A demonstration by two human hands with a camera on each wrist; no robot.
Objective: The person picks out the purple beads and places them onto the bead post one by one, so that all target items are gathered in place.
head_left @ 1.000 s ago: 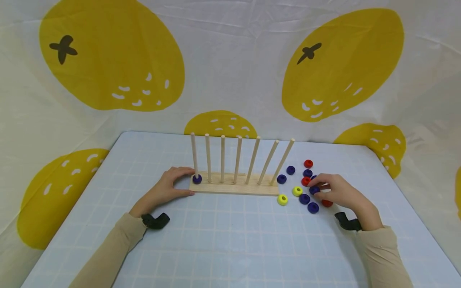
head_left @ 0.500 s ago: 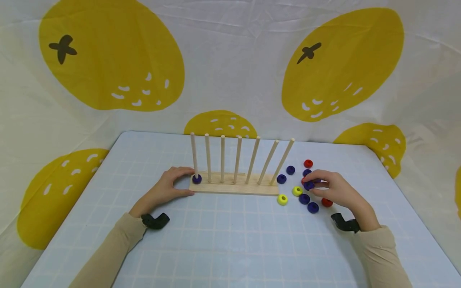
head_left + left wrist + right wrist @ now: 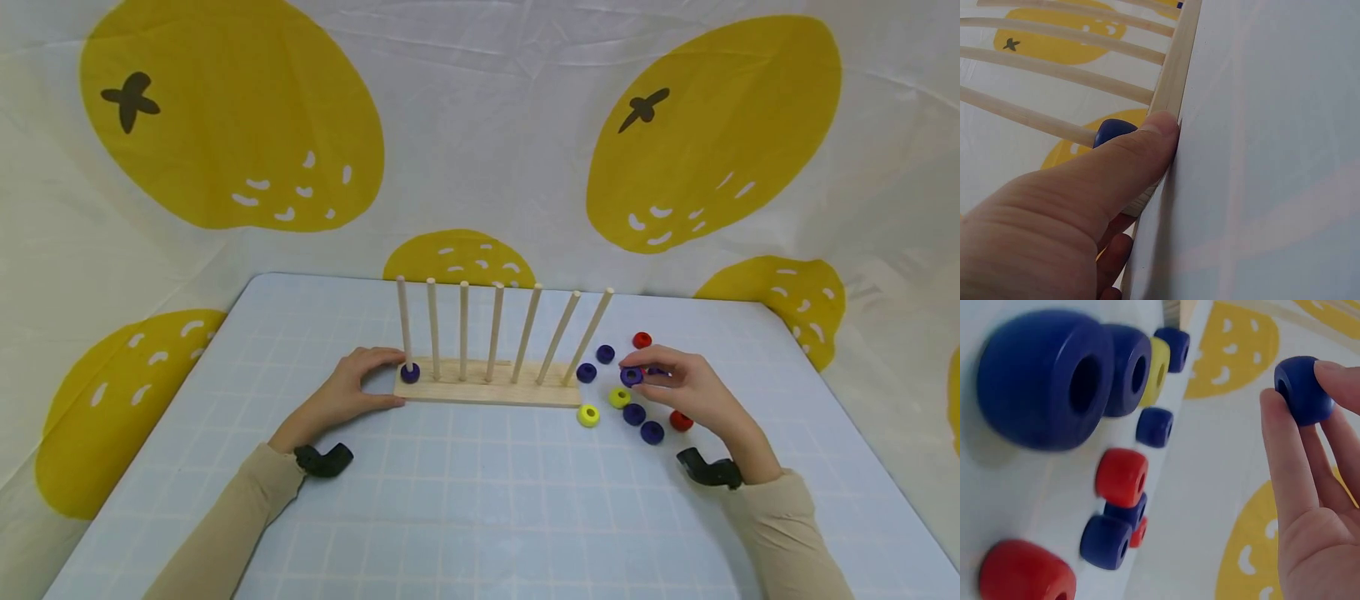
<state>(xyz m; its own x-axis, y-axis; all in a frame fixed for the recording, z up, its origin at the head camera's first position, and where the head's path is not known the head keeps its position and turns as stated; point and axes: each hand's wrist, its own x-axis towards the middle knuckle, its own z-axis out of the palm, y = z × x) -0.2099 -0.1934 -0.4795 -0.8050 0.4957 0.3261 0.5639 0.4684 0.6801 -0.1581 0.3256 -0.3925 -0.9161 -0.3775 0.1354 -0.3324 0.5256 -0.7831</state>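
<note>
My left hand [image 3: 348, 385] grips the left end of a wooden peg stand [image 3: 487, 392], thumb on the front edge and fingers at the back. Seven would-be rows aside, several upright pegs rise from its base. One dark blue bead [image 3: 410, 373] sits at the foot of the leftmost peg; it shows partly behind the thumb in the left wrist view. My right hand [image 3: 693, 387] pinches another blue bead [image 3: 1305, 390] between thumb and fingertips, raised off the table with its hole visible. Below that hand lie loose blue, red and yellow beads.
Loose beads lie right of the stand, among them a yellow bead [image 3: 588, 416], a blue bead [image 3: 652, 432] and a red bead [image 3: 681, 421]. They rest on a pale checked tabletop [image 3: 465, 500]. A fruit-patterned cloth [image 3: 487, 125] hangs behind.
My right hand has lifted the pinched blue bead and moved it left and away from me, with the bead turning. The left hand and the stand have stayed put.
</note>
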